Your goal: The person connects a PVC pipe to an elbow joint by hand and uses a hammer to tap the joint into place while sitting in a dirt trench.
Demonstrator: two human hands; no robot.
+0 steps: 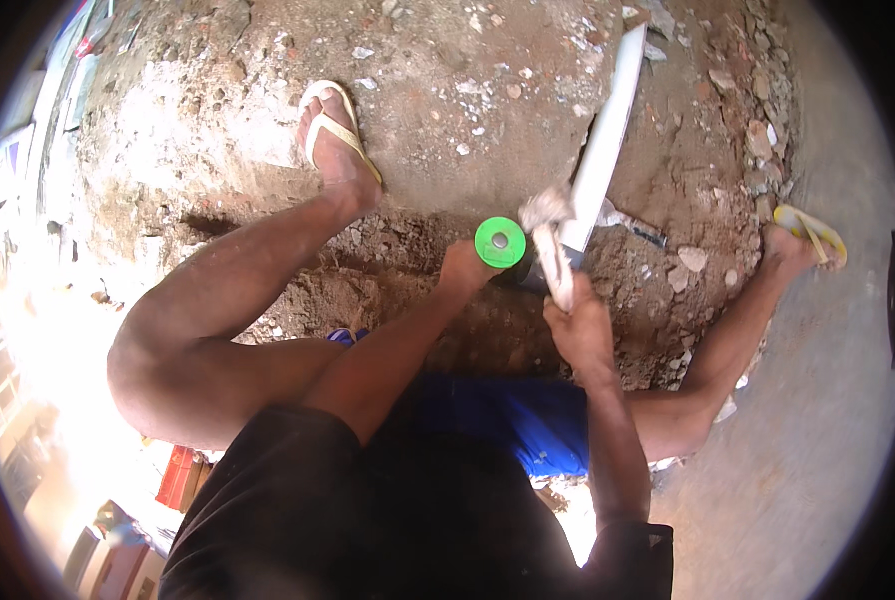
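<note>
My left hand is closed around a chisel topped by a round green guard with a metal striking end in its middle. The guard hides the shaft and part of my fingers. My right hand grips the pale wooden handle of a hammer. The dusty, slightly blurred hammer head is just right of the green guard, apart from it. Beyond the hammer a white pipe lies in the dirt, with a dark piece at its near end, partly covered by the hammer handle.
A dug trench runs crosswise below my hands. Broken stones and rubble line the right side, beside a grey concrete floor. My feet in light flip-flops rest on either side. A red block-like object lies at lower left.
</note>
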